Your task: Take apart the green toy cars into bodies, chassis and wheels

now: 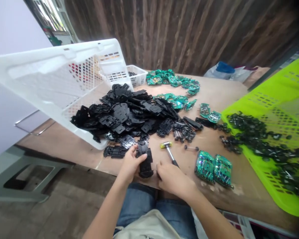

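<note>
My left hand is closed on a black plastic chassis piece at the table's front edge, thumb lying on top of it. Just right of that piece is my right hand, its fingers curled; what they hold, if anything, is hidden. A small hammer with a yellow-ended head lies on the table beyond my right hand. Behind my hands, a large heap of black chassis pieces spills out of a tipped white basket. One axle with wheels rests right of the hammer.
Two green shells lie at the front right of the table. A lime-green basket holding black wheel parts stands at the right. More green shells and a small white basket are at the back.
</note>
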Tool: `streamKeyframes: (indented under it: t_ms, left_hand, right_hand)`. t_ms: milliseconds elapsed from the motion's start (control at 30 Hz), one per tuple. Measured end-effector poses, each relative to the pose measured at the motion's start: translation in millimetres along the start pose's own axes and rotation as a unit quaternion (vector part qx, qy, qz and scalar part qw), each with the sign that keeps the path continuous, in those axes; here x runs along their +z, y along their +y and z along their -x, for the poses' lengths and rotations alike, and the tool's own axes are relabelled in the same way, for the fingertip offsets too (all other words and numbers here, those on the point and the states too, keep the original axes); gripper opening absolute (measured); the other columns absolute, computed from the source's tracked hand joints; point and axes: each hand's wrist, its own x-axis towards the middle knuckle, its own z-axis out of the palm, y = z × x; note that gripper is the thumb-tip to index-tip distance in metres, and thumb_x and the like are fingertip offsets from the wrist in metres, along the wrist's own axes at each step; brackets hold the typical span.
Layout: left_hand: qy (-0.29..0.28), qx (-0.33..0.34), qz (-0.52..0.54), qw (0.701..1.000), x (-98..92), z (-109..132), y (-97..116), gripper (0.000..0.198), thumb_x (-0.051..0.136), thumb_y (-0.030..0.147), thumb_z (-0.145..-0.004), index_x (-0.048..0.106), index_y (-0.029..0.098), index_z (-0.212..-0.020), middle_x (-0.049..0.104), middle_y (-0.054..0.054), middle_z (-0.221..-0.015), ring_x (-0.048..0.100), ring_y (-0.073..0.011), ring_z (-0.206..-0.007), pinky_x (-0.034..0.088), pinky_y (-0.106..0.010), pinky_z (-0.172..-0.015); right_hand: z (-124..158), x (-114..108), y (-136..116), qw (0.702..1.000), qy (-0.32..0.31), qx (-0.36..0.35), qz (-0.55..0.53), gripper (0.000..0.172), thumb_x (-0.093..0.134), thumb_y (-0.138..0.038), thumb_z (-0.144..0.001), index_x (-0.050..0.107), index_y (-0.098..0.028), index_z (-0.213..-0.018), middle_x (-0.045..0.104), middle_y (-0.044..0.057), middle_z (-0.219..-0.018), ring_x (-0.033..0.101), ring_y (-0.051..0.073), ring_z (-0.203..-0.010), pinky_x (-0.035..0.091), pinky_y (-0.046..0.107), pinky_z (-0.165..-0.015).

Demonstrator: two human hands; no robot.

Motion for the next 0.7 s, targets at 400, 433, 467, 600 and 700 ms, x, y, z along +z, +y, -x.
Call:
streamKeyframes:
  t_ms: [400,433,467,600,700]
  left_hand:
    - [-0.001,0.076,-0.283,0.956,-25.6,21.0,-12.0,0.016,0.067,0.025,-0.068,0.052,0.018,-0.069,0.057,0.003,-0.067,0.057,-0.0145,-0.068,0.042,-0.022,-0.061]
    - [-0.013,0.074,-0.299,0.951,-20.9,22.8,-16.0,0.015,0.066,0.025,-0.068,0.053,0.018,-0.069,0.057,0.003,-0.067,0.057,-0.0147,-0.068,0.041,-0.022,-0.061]
    - [-0.022,0.071,-0.312,0.947,-15.3,24.5,-19.7,0.013,0.065,0.024,-0.068,0.053,0.018,-0.069,0.058,0.003,-0.067,0.057,-0.0150,-0.068,0.041,-0.022,-0.060]
    - [-0.023,0.061,-0.330,0.942,6.6,26.0,-30.8,0.006,0.061,0.020,-0.069,0.055,0.018,-0.070,0.061,0.002,-0.067,0.058,-0.0156,-0.067,0.039,-0.023,-0.060]
    - [0.008,0.068,-0.319,0.945,12.3,20.6,-33.9,0.009,0.062,0.021,-0.069,0.054,0.018,-0.070,0.061,0.002,-0.067,0.058,-0.0156,-0.067,0.040,-0.023,-0.061]
  right_hand:
    - [8.8,48.6,13.5,0.921,0.340,0.059,-0.181,0.006,0.060,-0.021,-0.082,0.057,-0.019,-0.087,0.061,0.003,-0.079,0.057,0.021,-0.081,0.040,0.035,-0.077]
    - [9.8,48.7,10.1,0.903,0.370,0.052,-0.211,0.003,0.058,-0.021,-0.084,0.057,-0.020,-0.086,0.061,0.002,-0.078,0.057,0.020,-0.080,0.039,0.035,-0.077]
    - [9.7,49.2,6.6,0.892,0.385,0.042,-0.234,0.001,0.056,-0.021,-0.086,0.057,-0.020,-0.085,0.061,0.002,-0.078,0.057,0.019,-0.080,0.039,0.034,-0.077]
    - [-1.0,64.9,-1.7,0.897,0.362,0.019,-0.253,0.008,0.051,-0.017,-0.089,0.058,-0.020,-0.090,0.063,0.004,-0.088,0.058,0.020,-0.087,0.041,0.035,-0.079]
    - [-10.3,80.2,3.0,0.889,0.381,0.046,-0.248,0.015,0.046,-0.016,-0.090,0.059,-0.018,-0.097,0.062,0.009,-0.098,0.057,0.022,-0.097,0.043,0.039,-0.085]
